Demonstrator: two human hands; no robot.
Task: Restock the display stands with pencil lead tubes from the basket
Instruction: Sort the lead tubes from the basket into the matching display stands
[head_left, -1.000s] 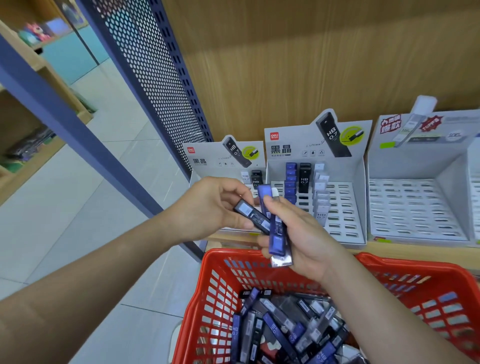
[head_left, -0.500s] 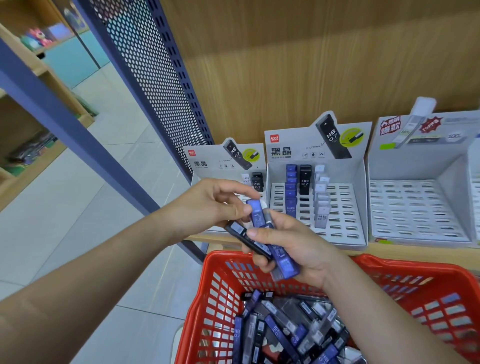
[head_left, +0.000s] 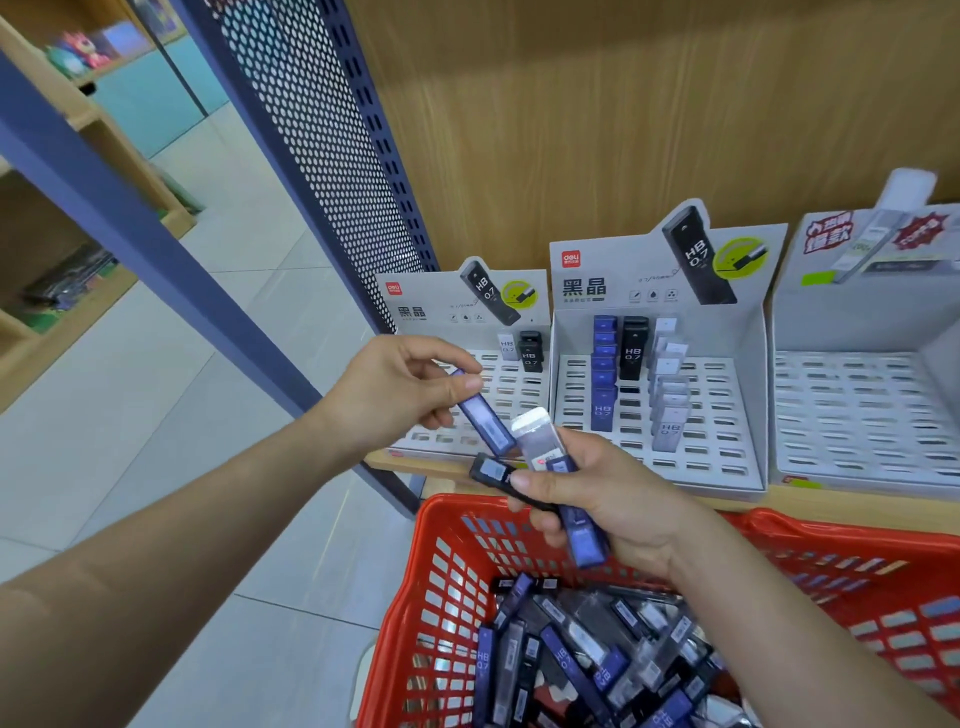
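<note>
- Our left hand (head_left: 400, 384) pinches one blue tube (head_left: 483, 415) in front of the left stand (head_left: 426, 306).
- Our right hand (head_left: 613, 499) grips three tubes (head_left: 540, 441) above the red basket (head_left: 457, 503), where many tubes (head_left: 571, 660) lie.

Basket (head_left: 441, 571) before display stands (head_left: 660, 415)

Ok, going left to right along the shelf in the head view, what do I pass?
The perforated panel, small stand, middle stand, right-hand stand.
</note>
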